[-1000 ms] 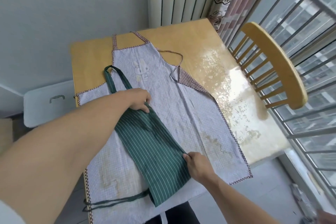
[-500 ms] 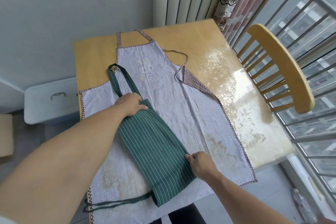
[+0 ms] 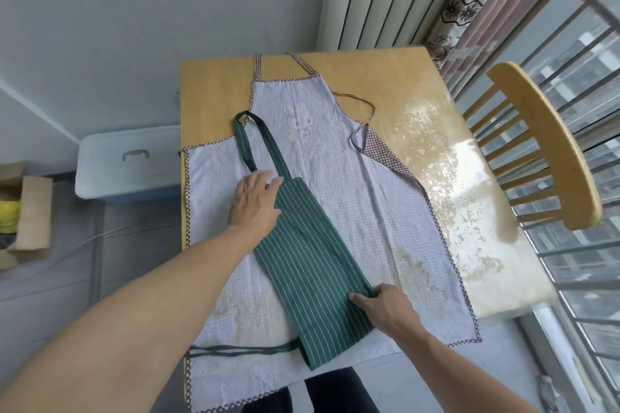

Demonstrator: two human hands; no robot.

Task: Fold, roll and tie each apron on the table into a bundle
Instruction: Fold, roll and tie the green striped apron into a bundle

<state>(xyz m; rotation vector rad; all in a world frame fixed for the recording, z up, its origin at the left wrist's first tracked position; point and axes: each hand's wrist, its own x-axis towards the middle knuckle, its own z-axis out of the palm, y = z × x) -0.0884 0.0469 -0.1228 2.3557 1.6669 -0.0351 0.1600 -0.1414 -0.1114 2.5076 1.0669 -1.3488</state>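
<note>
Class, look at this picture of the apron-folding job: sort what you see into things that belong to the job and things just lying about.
Part of the job:
green striped apron, folded into a narrow strip
checked apron spread flat beneath it
left hand resting flat on the strip
right hand pinching the strip's edge
wooden table

Lying about:
wooden chair
white storage box
cardboard box
curtain

So the worktop (image 3: 396,77) is a light yellowish wood rectangle, pretty shiny and blotchy with glare along the right side. Spread flat right on it is a pale lilac checked apron with brown gingham trim (image 3: 379,211), hem hanging over the near edge, neck straps at the far edge.
</note>
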